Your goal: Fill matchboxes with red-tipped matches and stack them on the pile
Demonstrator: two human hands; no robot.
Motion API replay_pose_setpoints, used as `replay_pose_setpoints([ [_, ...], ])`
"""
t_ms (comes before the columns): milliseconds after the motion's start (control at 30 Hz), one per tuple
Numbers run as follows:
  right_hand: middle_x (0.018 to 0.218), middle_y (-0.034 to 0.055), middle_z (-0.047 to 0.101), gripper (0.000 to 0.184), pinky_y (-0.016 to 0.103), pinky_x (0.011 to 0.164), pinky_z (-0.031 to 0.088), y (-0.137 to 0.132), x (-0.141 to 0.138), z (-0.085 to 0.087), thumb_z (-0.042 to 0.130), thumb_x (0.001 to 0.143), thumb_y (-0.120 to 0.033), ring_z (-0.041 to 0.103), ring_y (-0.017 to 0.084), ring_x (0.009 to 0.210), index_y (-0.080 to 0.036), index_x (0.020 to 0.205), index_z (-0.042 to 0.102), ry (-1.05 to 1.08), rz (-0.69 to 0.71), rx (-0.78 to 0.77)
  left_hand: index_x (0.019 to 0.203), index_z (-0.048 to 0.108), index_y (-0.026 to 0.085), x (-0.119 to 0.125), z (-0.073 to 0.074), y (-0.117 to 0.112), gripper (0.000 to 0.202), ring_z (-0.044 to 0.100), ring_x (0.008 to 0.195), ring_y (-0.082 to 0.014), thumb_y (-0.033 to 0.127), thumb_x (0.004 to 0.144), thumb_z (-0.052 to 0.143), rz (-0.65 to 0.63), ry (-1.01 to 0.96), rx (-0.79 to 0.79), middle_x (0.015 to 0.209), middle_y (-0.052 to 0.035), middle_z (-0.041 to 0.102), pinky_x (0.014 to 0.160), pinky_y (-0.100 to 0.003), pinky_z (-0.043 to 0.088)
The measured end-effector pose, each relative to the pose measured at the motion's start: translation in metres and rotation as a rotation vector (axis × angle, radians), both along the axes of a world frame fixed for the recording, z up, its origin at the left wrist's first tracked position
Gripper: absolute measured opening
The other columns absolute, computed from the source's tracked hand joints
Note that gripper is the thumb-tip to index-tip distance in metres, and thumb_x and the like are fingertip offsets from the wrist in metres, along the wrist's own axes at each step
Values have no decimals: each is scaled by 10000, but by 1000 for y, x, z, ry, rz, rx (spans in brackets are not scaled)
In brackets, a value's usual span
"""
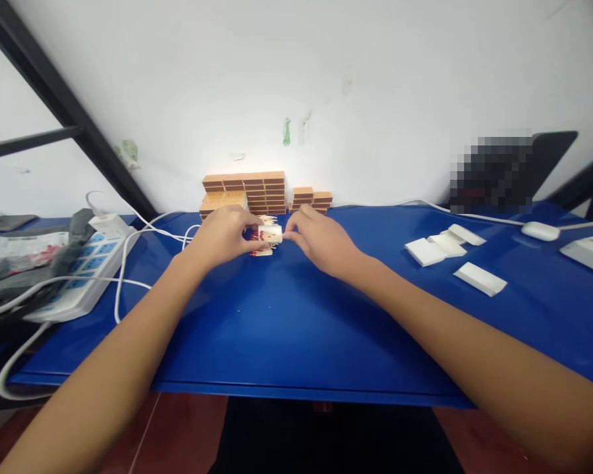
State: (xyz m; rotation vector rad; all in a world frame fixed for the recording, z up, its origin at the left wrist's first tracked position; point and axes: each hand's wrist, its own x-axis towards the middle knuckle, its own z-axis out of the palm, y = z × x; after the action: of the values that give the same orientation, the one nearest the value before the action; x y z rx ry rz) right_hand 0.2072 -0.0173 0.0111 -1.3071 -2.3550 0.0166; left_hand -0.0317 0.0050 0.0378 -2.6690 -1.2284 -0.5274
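Left grip (225,234) grasps small white tray (271,234) with matches in it, among loose matches (261,253) on blue worktop (296,316). Right grip (321,240) at tray's right end, fingertips together; can't tell whether pinching or only touching. If I squeeze hard, thin walls could buckle. If I tilt, matches could slide out. Careless knuckle could topple stacked matchboxes (267,191) behind.

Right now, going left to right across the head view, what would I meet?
Power strip, left hand, small white tray, right hand, white card pieces, white oval device, white object at the right edge.
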Motion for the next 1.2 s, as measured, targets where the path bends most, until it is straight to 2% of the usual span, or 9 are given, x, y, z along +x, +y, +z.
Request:
replay_pose_setpoints([
  [167, 1151, 117, 655, 131, 319, 726, 385, 2, -2, -5, 586, 1085, -247, 628, 226, 975, -147, 1119, 664, -47, -19, 61, 957, 826, 193, 8, -5, -3, 302, 721, 793, -258, 458, 826, 887, -71, -60, -38, 883, -74, 808, 701, -336, 459],
  [333, 1130, 95, 638, 130, 312, 703, 361, 2, -5, -13, 565, 1087, -243, 598, 196, 886, -162, 1080, 666, -27, 56, 24, 1051, 834, 195, 10, -7, -4, 348, 742, 847, -270, 445, 820, 904, -109, -94, -34, 939, -76, 823, 748, -347, 489],
  [467, 1094, 77, 626, 119, 309, 706, 353, 4, -4, -16, 554, 1072, -211, 580, 187, 859, -176, 1046, 666, 74, 73, -8, 1043, 832, 194, 10, -7, -5, 356, 731, 814, -264, 445, 806, 917, -114, -95, -37, 914, -72, 818, 734, -344, 482],
  [633, 1057, 54, 624, 62, 300, 749, 382, 3, -4, -19, 622, 1044, -247, 597, 188, 893, -198, 1045, 659, 255, 94, -15, 971, 819, 206, 10, -5, -4, 302, 713, 771, -244, 466, 834, 887, -135, -104, -45, 887, -61, 810, 697, -327, 452],
  [800, 1032, 53, 630, 86, 301, 756, 387, 2, -5, -20, 614, 1050, -252, 595, 188, 893, -193, 1011, 662, 319, 101, 34, 943, 819, 196, -2, 1, 1, 266, 716, 787, -266, 457, 896, 810, -27, -82, 26, 859, -82, 802, 691, -343, 443],
  [967, 1080, 61, 618, 109, 298, 740, 394, 1, -13, -29, 606, 1039, -210, 584, 170, 847, -194, 1041, 714, 210, 200, -70, 1050, 833, 209, -10, 6, 4, 277, 738, 895, -307, 434, 891, 797, 120, -86, 74, 962, -97, 822, 758, -378, 480],
  [1200, 1113, 87, 640, 210, 327, 813, 448, 5, -24, -37, 577, 1065, -213, 614, 204, 961, -207, 1128, 777, 142, 264, -80, 1005, 819, 196, -6, 0, 4, 255, 730, 884, -298, 424, 896, 788, 93, -40, 68, 943, -94, 817, 755, -375, 477],
])
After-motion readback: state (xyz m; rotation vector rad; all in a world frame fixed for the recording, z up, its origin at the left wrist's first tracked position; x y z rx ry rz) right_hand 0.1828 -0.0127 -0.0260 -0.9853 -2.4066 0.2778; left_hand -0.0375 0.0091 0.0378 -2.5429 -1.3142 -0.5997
